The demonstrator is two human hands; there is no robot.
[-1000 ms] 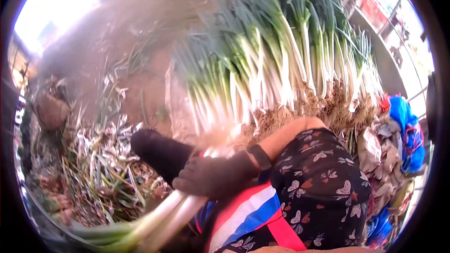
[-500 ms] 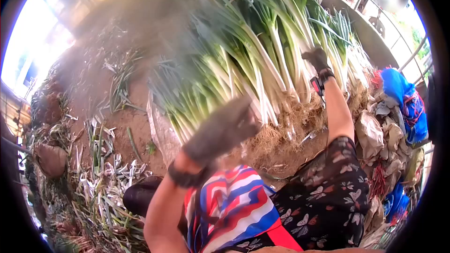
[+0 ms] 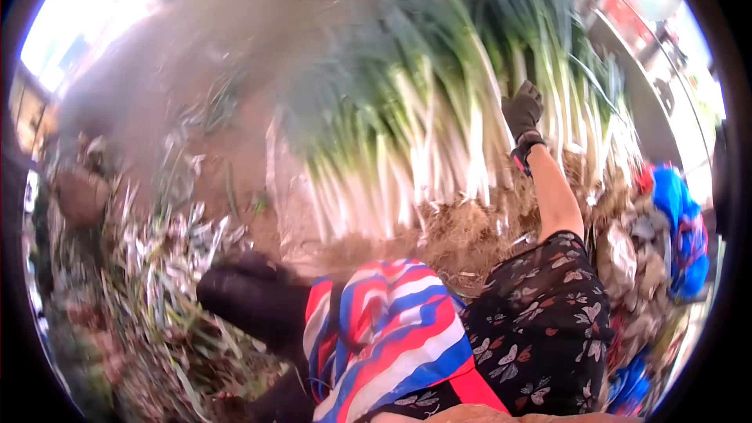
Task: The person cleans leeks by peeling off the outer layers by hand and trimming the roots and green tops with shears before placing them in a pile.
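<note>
Long green onions (image 3: 427, 117) lie side by side in a wide row, leaves pointing away and white stalks and roots (image 3: 462, 227) toward me. My right hand (image 3: 523, 112), in a dark glove with a band at the wrist, rests among them right of the middle. Its fingers are curled round a pale stalk that runs up above it; the grip is partly hidden. My left hand does not show.
Cut leaves and trimmings (image 3: 180, 266) litter the ground at left, beside my dark boot (image 3: 243, 290). Crumpled tan sacks (image 3: 619, 254) and a blue bundle (image 3: 677, 196) lie at right. A grey panel (image 3: 646, 110) borders the far right. A striped cloth (image 3: 399, 329) covers my lap.
My left hand, which was blurred over the near stalks, has gone out of view. My right hand stays among the onions at about the same place. The view has tilted slightly.
</note>
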